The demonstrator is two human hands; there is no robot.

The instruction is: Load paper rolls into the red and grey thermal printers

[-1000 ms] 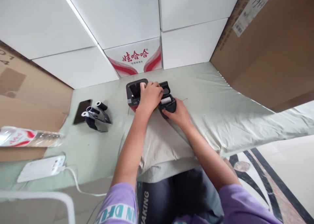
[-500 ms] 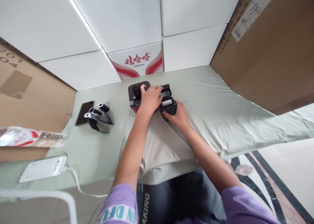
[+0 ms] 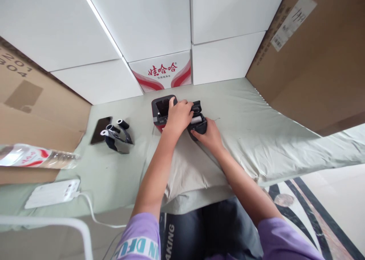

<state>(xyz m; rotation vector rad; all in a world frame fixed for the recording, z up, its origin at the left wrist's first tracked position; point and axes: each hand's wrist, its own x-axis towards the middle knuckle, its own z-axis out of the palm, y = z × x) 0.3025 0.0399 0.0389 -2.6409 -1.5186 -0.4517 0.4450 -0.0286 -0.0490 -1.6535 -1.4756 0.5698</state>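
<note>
Both hands on the small black printer (image 3: 197, 122) at frame centre.
Left hand (image 3: 179, 114) fingers curled over its top, right hand (image 3: 210, 135) gripping its lower side; best keep it steady.

Two printers (image 3: 163, 111), one phone (image 3: 100, 124), one bottle (image 3: 34, 157)

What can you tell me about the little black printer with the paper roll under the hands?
The black printer is small, plastic-looking, with rounded corners. Its lid stands open at the back and a white paper roll lies across inside. It sits on the pale green sheet beside a red-edged device. The left hand rests on its left side; the right hand grips its near corner.
</note>
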